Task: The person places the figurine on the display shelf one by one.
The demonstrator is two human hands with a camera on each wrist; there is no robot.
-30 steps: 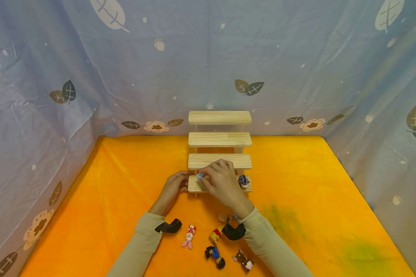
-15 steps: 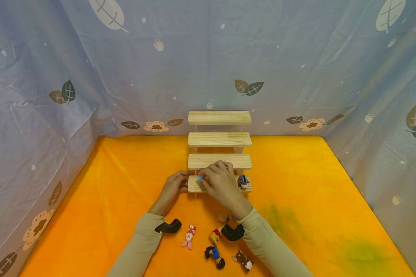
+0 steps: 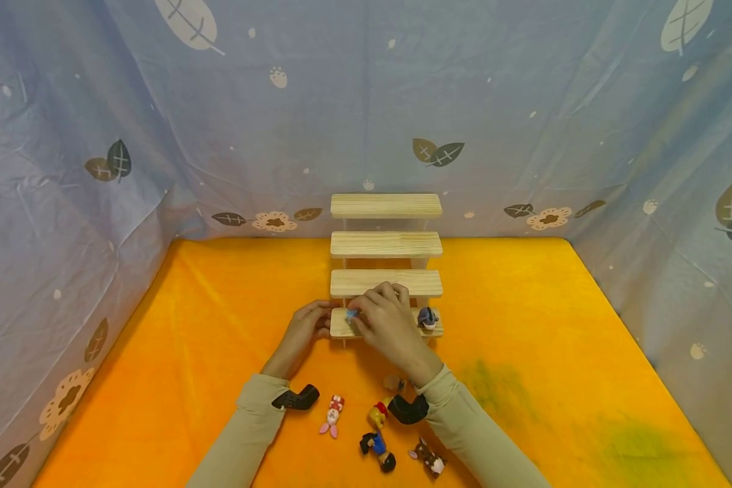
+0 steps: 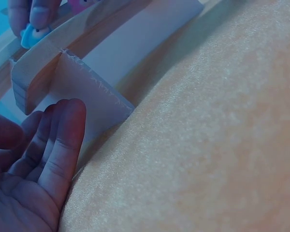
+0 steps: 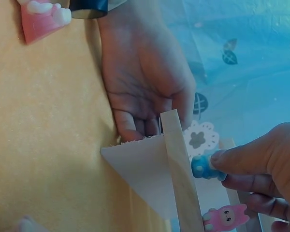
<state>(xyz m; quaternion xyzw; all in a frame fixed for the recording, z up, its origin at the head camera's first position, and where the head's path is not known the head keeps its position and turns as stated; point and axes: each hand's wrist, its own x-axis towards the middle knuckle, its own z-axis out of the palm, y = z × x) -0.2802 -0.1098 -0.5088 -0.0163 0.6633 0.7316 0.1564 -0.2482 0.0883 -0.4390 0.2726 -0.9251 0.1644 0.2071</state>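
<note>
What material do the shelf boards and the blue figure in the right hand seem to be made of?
The shelf boards look like bare, matt wood: grain lines show. The blue figure is probably plastic, by its smooth, slightly shiny surface; rubber is also possible.

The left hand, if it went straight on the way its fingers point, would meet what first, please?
The left hand would probably meet the white side panel under the lowest wooden step first; depth leaves it unclear whether they touch.
</note>
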